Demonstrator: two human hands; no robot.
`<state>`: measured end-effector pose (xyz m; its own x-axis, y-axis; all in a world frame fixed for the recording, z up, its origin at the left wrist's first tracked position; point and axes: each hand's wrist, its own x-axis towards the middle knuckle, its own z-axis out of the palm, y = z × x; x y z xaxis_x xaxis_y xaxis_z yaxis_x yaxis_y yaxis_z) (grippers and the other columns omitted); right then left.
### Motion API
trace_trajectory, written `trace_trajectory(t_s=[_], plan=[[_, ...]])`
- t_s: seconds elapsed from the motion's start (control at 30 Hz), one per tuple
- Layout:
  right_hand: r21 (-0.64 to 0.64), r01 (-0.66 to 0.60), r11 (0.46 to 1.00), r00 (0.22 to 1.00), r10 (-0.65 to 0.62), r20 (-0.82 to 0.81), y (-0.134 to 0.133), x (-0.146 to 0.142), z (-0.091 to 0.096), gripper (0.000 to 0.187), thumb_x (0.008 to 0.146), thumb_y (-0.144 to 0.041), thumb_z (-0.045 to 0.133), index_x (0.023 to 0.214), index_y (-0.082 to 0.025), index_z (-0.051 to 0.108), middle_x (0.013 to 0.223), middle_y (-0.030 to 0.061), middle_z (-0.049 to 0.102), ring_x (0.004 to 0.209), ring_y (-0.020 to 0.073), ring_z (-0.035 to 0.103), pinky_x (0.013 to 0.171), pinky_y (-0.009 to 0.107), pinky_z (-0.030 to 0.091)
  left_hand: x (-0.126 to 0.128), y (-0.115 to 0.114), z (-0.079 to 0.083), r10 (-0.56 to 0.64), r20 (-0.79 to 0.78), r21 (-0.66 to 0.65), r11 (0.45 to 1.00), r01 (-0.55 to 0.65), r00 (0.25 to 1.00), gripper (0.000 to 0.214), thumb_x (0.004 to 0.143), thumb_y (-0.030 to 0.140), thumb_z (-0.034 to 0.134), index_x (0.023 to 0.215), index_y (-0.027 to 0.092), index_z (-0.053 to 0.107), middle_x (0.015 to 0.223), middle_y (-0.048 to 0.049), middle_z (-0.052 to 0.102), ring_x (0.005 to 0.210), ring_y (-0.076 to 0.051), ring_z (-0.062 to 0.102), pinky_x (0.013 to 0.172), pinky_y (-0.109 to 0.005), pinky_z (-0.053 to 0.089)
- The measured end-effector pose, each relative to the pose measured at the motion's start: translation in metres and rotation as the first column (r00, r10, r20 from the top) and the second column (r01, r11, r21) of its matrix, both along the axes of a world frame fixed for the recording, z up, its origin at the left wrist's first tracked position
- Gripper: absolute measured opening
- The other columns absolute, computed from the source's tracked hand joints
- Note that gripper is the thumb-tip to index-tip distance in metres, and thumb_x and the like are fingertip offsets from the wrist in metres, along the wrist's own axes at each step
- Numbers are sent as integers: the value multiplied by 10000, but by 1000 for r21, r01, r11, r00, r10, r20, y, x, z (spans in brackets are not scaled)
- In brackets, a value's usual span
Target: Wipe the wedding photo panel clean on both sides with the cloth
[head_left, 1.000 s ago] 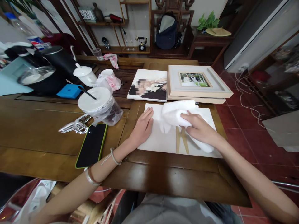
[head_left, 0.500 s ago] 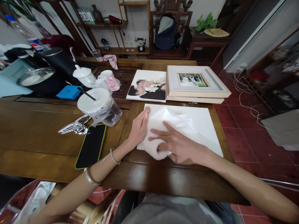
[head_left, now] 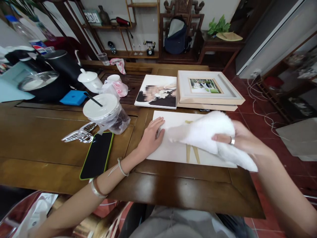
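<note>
A flat white panel (head_left: 170, 155) with narrow tan shapes (head_left: 192, 154) on it lies on the wooden table in front of me. Near its left edge rests my left hand (head_left: 151, 135), fingers stretched out flat and pressing on the surface. My right hand (head_left: 237, 137), with a ring on one finger, is closed on a fluffy white cloth (head_left: 205, 130). The cloth is bunched up over the panel's right half, its thinner end trailing left toward my left hand. It hides part of the tan shapes.
Behind the panel lie a photo print (head_left: 158, 96) and stacked frames (head_left: 210, 96). To the left are a phone (head_left: 97, 155), a silvery clip-like item (head_left: 78, 134), a lidded cup in a plastic bag (head_left: 101, 107), a blue box (head_left: 72, 98) and a white teapot (head_left: 89, 81).
My right hand has swept right and lifted the cloth, uncovering the panel's left part and more of the tan shapes. My left hand stays at the left edge, shifted slightly right.
</note>
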<state>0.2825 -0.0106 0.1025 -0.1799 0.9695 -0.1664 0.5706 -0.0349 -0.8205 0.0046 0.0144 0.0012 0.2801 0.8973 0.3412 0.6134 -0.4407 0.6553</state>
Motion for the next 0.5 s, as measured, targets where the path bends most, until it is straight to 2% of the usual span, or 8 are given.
trace_trajectory(t_s=[0.03,0.1,0.17,0.23,0.27,0.33,0.4,0.5], plan=[[34,59,998,997,-57,-49,4,-2,2,343,663,-419,725,886,-181,617,792,18,654,661,169,606,549,276,502,0,0,0,-1,-2,3,1000,1,1000,337,886,183,461,1194,126,585,1328,-142,564,1292,-244,478,1115,-479,347],[299,124,946,992,-108,-68,11,-9,8,416,603,-384,782,920,-184,600,839,22,657,710,176,608,604,293,509,0,0,0,1,-6,3,1000,-1,1000,331,885,184,467,1192,143,582,1329,-136,563,1290,-246,479,1111,-488,350],[614,48,788,996,-83,29,17,-21,13,317,650,-319,752,879,-177,586,868,39,651,783,189,609,705,323,512,0,0,0,1,-3,3,1000,-1,1000,330,885,187,472,1195,145,578,1331,-137,560,1291,-250,476,1111,-488,350],[754,-171,635,974,-7,228,22,-38,16,162,737,-211,639,876,-171,565,966,71,635,915,206,596,818,345,490,0,0,1,-2,2,7,1000,2,1000,332,886,185,474,1199,137,572,1335,-143,553,1294,-253,472,1111,-482,350],[755,-283,592,944,35,327,25,-49,15,155,750,-153,579,902,-166,555,1030,89,612,985,215,575,849,346,477,0,0,1,-5,3,10,1000,5,1000,333,886,183,474,1201,136,567,1333,-141,554,1292,-255,471,1110,-483,350],[676,-453,582,870,121,479,32,-71,12,306,721,-62,486,1010,-156,520,1153,117,537,1084,230,518,854,334,465,0,0,2,-16,-6,14,1000,16,1000,316,884,172,472,1182,149,572,1301,-126,575,1273,-259,484,1095,-483,366],[530,-575,623,778,216,590,39,-91,4,435,685,-11,417,1091,-158,477,1193,121,485,1066,230,503,797,311,457,0,-1,3,-14,-14,19,1000,15,1000,273,879,163,473,1125,170,594,1231,-107,611,1226,-260,517,1061,-465,404],[323,-692,646,643,347,683,49,-106,-7,453,680,9,361,1082,-175,458,1089,86,522,885,192,535,671,263,407,0,-1,5,-3,-22,11,1000,3,1000,222,882,163,465,1046,171,615,1141,-105,637,1147,-260,560,1001,-432,455]])
